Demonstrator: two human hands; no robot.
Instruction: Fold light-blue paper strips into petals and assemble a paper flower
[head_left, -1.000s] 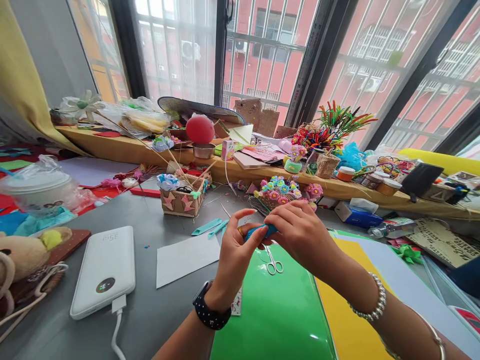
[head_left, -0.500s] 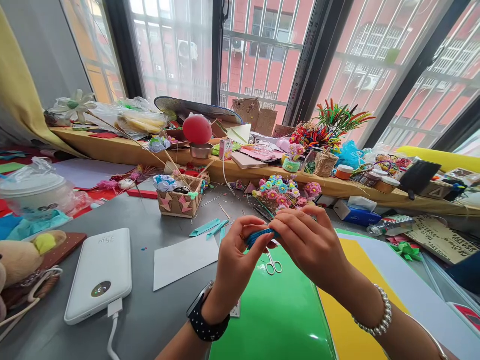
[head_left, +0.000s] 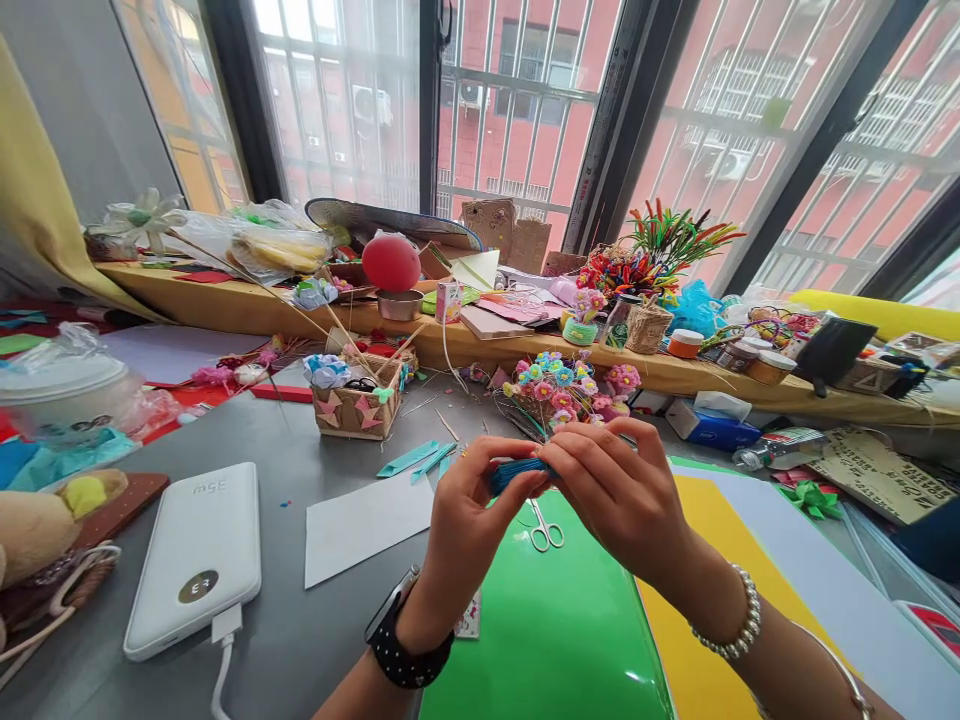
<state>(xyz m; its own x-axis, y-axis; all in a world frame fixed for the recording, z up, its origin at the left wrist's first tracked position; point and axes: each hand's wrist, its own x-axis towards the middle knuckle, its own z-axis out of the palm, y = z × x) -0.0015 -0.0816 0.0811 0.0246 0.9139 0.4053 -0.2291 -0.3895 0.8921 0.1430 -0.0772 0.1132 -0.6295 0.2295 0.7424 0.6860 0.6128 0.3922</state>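
Observation:
My left hand (head_left: 466, 525) and my right hand (head_left: 619, 492) meet above the table and both pinch a small roll of blue paper strip (head_left: 517, 472). The fingers of each hand are closed on its ends. A black watch sits on my left wrist, a bead bracelet on my right. Small silver scissors (head_left: 544, 527) lie on a green sheet (head_left: 555, 630) just under the hands. Teal paper strips (head_left: 417, 459) lie on the grey table a little to the left.
A white power bank (head_left: 196, 553) with a cable lies at the left, a white paper sheet (head_left: 367, 520) beside it. A small basket (head_left: 357, 408) and paper flowers (head_left: 564, 388) stand behind the hands. Yellow and white sheets (head_left: 720, 560) lie at the right. The window ledge is crowded.
Both hands stay together on the blue roll, shifting slightly; the fingers have turned it a little. The camera has drifted slightly, so the table things sit a bit lower left.

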